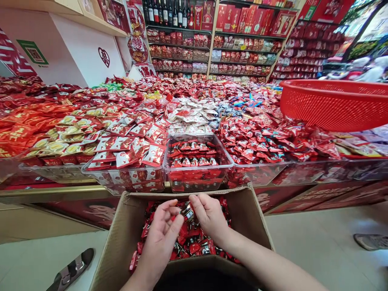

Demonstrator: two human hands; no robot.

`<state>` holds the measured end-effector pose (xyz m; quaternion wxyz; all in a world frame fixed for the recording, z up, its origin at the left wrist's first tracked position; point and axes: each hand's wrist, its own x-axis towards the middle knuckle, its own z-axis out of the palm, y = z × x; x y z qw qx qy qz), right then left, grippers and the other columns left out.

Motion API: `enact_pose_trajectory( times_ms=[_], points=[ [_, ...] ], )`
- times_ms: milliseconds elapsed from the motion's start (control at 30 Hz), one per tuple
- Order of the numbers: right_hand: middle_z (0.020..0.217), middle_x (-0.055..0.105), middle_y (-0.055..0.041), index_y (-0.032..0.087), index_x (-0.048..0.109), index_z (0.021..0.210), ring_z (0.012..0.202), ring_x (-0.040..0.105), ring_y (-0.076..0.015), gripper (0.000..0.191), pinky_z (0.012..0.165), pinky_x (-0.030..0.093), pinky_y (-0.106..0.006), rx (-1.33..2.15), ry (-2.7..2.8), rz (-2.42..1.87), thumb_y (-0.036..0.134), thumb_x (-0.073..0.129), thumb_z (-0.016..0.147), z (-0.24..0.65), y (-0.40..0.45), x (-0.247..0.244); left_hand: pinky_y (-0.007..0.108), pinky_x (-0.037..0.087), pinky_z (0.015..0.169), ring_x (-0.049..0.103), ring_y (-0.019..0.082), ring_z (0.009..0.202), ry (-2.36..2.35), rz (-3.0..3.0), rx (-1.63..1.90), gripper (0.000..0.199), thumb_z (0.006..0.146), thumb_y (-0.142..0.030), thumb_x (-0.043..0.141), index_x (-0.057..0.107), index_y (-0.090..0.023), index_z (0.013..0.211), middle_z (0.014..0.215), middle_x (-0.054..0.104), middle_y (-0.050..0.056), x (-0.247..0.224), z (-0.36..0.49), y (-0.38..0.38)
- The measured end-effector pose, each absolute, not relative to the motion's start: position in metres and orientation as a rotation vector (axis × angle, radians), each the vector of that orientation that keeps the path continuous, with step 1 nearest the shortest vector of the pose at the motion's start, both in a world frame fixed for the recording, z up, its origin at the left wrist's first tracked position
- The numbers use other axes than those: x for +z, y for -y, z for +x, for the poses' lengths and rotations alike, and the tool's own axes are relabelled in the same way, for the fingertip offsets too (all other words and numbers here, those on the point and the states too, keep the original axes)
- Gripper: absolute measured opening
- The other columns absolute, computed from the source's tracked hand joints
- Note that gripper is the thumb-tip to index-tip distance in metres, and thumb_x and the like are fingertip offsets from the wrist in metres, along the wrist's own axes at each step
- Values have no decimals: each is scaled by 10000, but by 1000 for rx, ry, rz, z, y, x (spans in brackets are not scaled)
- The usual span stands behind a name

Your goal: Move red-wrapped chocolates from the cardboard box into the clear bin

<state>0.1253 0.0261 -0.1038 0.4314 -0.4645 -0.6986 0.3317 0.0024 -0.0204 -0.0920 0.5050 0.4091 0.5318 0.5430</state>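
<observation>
My right hand (209,216) is closed, its thumb and forefinger pinching a red and black wrapped candy (188,213) over the open cardboard box (117,230). Close to the candy's left side is my left hand (163,230), loosely curled, with a gap between thumb and fingers and nothing plainly held in it. Below both hands lies a loose heap of the same candies (194,244) inside the box. Just beyond the box stands a clear plastic bin (198,178) with similar candies set in rows.
Other clear bins heaped with wrapped sweets (133,149) line the counter on both sides. A red plastic basket (333,103) rests on the sweets at right. Shelves of packets and bottles (169,16) stand behind. A shoe (72,268) shows on the left floor, another shoe (371,241) at right.
</observation>
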Motion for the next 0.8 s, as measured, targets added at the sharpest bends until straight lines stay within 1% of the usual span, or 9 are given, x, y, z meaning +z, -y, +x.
enact_pose_trajectory(
  times_ms=[67, 133, 200, 300, 367, 500, 667, 733, 800],
  points=[
    [489, 283, 53, 190, 260, 543, 450, 264, -70, 358, 436, 230, -204, 807, 1787, -1150, 378, 324, 842, 128, -27, -103, 205, 448, 578, 572, 119, 666, -1216, 876, 1173, 330, 692, -379, 591, 552, -177, 949, 780, 620, 7, -90, 6, 22],
    [476, 285, 56, 189, 262, 544, 437, 262, -67, 357, 424, 223, -202, 806, 1827, -1161, 377, 332, 840, 131, -28, -103, 210, 438, 500, 575, 124, 565, -1191, 848, 1052, 327, 705, -422, 562, 601, -141, 868, 652, 644, 16, -90, 8, 23],
    [474, 309, 53, 185, 288, 541, 443, 284, -67, 359, 428, 238, -199, 853, 1856, -1154, 380, 344, 837, 135, -28, -103, 204, 428, 479, 573, 122, 528, -1202, 866, 1018, 332, 722, -436, 538, 631, -128, 804, 562, 642, 11, -91, 7, 23],
    [536, 426, 37, 170, 417, 609, 486, 367, -68, 304, 463, 304, -184, 1063, 1894, -1072, 377, 385, 829, 144, -25, -94, 204, 433, 487, 599, 137, 574, -1206, 868, 1028, 328, 733, -435, 527, 646, -140, 816, 600, 669, 17, -90, 4, 23],
    [587, 488, 23, 161, 481, 665, 522, 408, -72, 255, 496, 337, -182, 1104, 1960, -1007, 350, 413, 823, 151, -23, -81, 202, 437, 494, 611, 148, 622, -1188, 875, 1016, 312, 745, -418, 520, 647, -149, 842, 654, 687, 25, -87, 2, 23],
    [606, 530, 3, 158, 546, 678, 560, 442, -84, 234, 545, 352, -195, 756, 2133, -921, 297, 428, 824, 165, -36, -39, 215, 451, 541, 617, 149, 642, -1130, 951, 1035, 309, 767, -410, 493, 644, -152, 848, 712, 701, 37, -83, -4, 23],
    [632, 572, -13, 150, 595, 703, 587, 482, -92, 202, 567, 354, -199, 306, 2088, -977, 294, 485, 793, 174, -99, 5, 218, 464, 619, 620, 141, 670, -1196, 1039, 1016, 296, 757, -427, 499, 634, -175, 833, 729, 701, 25, -98, -18, 24],
    [614, 583, -16, 143, 619, 697, 568, 485, -93, 200, 546, 344, -200, 258, 2136, -1041, 292, 510, 775, 173, -125, 9, 237, 476, 653, 619, 152, 691, -1239, 1056, 981, 303, 748, -440, 500, 634, -179, 826, 736, 697, 24, -108, -23, 26],
    [602, 594, -21, 133, 640, 708, 549, 486, -94, 203, 525, 338, -200, 314, 2248, -1071, 298, 532, 758, 168, -145, 7, 270, 482, 696, 616, 174, 731, -1285, 1091, 943, 305, 736, -443, 511, 634, -183, 836, 752, 691, 26, -117, -28, 29]
  ],
)
